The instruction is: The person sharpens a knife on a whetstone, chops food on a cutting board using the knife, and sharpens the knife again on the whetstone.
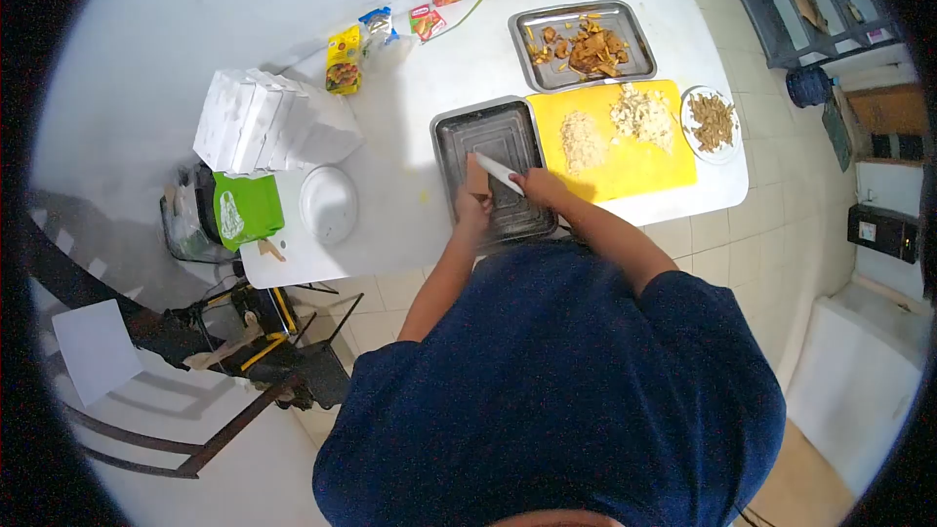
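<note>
Knife (500, 173) gripped in your right hand (535, 185), brown block (476, 176) in your left hand (473, 209); keep fingers clear of blade, work over dark tray (450, 148).

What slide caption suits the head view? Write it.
Left hand holds brown rectangular block, right hand pale-bladed knife, over dark metal tray.

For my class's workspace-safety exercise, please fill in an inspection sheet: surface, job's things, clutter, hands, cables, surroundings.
Surface: white table, partly covered.
Job's things: knife and brown block over the black tray; two pale chopped piles on the yellow board.
Clutter: white boxes, green bag, yellow packet.
Hands: left hand holds the block; right hand holds the knife.
Cables: nothing clearly seen.
Surroundings: tiled floor, dark shelving.
</note>
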A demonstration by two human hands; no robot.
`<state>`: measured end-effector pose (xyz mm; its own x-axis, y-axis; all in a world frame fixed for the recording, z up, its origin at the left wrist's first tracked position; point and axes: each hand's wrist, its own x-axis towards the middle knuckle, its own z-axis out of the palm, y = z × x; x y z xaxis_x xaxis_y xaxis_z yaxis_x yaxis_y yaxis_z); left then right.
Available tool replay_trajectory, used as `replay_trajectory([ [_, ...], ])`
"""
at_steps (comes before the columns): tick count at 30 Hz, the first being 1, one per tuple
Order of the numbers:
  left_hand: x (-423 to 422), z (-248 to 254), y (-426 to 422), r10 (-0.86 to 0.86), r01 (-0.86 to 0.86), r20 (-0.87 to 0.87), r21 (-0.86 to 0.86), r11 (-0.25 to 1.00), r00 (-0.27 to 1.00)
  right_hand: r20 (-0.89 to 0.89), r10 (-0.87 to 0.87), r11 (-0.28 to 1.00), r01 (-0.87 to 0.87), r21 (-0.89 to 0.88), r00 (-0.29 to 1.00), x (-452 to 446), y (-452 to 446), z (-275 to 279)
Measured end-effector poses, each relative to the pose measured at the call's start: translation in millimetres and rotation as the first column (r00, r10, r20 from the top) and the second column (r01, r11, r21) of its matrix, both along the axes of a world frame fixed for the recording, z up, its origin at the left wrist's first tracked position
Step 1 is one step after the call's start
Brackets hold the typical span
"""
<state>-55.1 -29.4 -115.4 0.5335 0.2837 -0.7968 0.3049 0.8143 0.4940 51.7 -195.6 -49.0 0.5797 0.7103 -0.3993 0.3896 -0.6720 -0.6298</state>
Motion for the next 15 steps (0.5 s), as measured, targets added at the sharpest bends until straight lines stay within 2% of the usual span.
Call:
replay_trajectory([
  [1,0.1,1.1,-1.5,0.017,-0.017,-0.009,-0.015,1.0,1.0,-0.015,-0.047,0.999,0.047,-0.004,0.999,2.5,-0.7,7.5],
  [3,-1.3,0.9,-1.0,0.042,-0.044,-0.035,-0.042,0.998,0.999,-0.01,-0.032,0.998,0.033,0.057,0.999,17.1,4.8,0.5],
  [4,-0.8,0.5,0.6,0.03,-0.031,-0.018,-0.046,0.998,0.999,-0.071,-0.13,0.991,0.131,0.006,0.989,17.4,9.7,-0.6],
  [7,3.9,1.5,5.8,0.005,-0.003,0.031,-0.057,0.998,1.0,-0.147,-0.08,0.995,0.069,-0.079,0.986,3.6,16.8,2.2],
  [9,4.0,4.8,3.9,-0.009,0.012,0.044,-0.063,0.998,0.999,-0.091,-0.073,0.996,0.068,-0.064,0.993,-7.1,11.2,-2.3],
  [11,0.6,9.7,-2.4,0.04,-0.042,-0.025,-0.06,0.997,0.999,-0.084,-0.057,0.997,0.052,-0.053,0.995,-7.6,9.1,-29.2],
  [15,-1.9,5.3,-4.1,0.083,-0.086,-0.049,-0.07,0.994,0.995,-0.029,-0.09,0.992,0.087,-0.09,0.996,11.4,14.8,-2.6],
])
